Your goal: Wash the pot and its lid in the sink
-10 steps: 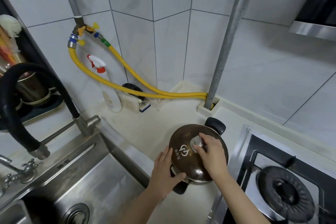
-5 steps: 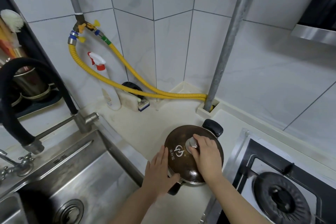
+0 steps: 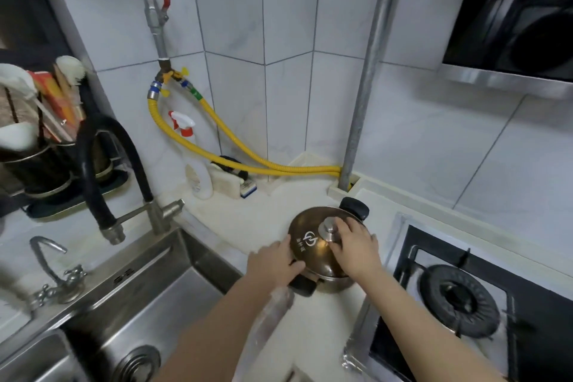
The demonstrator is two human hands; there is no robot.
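A steel pot (image 3: 333, 284) with black side handles stands on the white counter between the sink and the stove. Its domed brownish lid (image 3: 310, 246) with a white logo sits on it. My right hand (image 3: 356, 250) rests on the lid, fingers around the metal knob (image 3: 329, 224). My left hand (image 3: 274, 263) grips the pot's near black handle (image 3: 304, 285), the thumb lying on the lid's edge. The far handle (image 3: 355, 208) points toward the wall. The steel sink (image 3: 148, 295) lies to the left.
A black hose faucet (image 3: 105, 170) arches over the sink, with a small tap (image 3: 51, 260) beside it. A spray bottle (image 3: 193, 158), a sponge (image 3: 229, 181) and yellow hoses (image 3: 248, 158) line the wall. The gas stove burner (image 3: 459, 298) is at the right. A utensil rack (image 3: 40, 146) hangs at the left.
The view has tilted upward and shifted, so more wall shows. Both hands stay on the pot and lid; the left hand now closes on the near handle.
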